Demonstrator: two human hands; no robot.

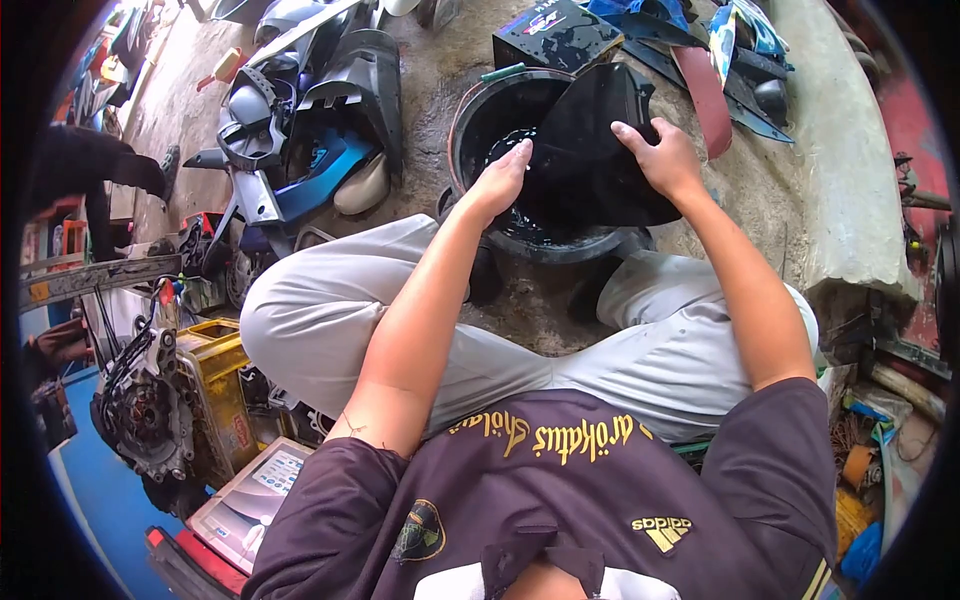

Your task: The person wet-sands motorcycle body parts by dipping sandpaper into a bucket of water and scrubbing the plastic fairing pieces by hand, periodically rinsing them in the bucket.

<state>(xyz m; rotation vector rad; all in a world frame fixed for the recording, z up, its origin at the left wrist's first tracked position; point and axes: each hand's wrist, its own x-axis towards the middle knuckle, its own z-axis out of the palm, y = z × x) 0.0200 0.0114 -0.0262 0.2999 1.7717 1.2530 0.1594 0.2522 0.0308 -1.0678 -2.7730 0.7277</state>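
A dark, glossy black plastic panel [590, 165] is tilted over a round black bucket [462, 150] with water in it. My right hand [662, 158] grips the panel's upper right edge, thumb on the near face and the other fingers partly hidden behind. At the panel's left edge is my left hand [500, 182], closed with the fingers pressed together against it; part of its grip is hidden. Whitish residue shows on the fingertips of both hands. The bucket stands on the ground between my bent legs.
Motorcycle fairings [350, 90] lie at the upper left. Behind the bucket sits a wet black box [556, 35], with more panels [705, 95] to its right. A concrete ledge [845, 170] runs along the right. An engine part [145, 415] and yellow crate [215, 350] stand at left.
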